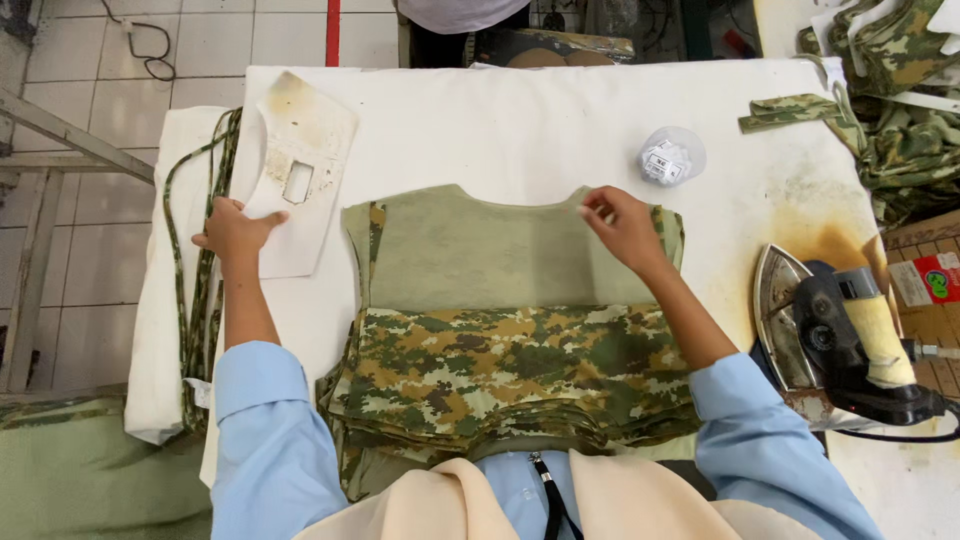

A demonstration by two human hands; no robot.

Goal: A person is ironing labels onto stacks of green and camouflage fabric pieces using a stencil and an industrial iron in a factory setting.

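Observation:
A stack of camouflage fabric pieces (500,375) lies on the white padded table (520,120) in front of me. The top piece (470,250) is turned back, showing its plain olive underside. My right hand (622,228) pinches the upper right corner of that olive piece. My left hand (235,230) rests on a stained white card template (300,165) with a rectangular cut-out, holding its lower edge at the table's left side.
An iron (830,335) rests on its side at the right edge. A small clear bag of tags (670,157) lies near the back right. Camouflage strips (200,290) hang over the left edge, and more camouflage pieces (900,90) pile at the far right. Someone stands beyond the table (460,15).

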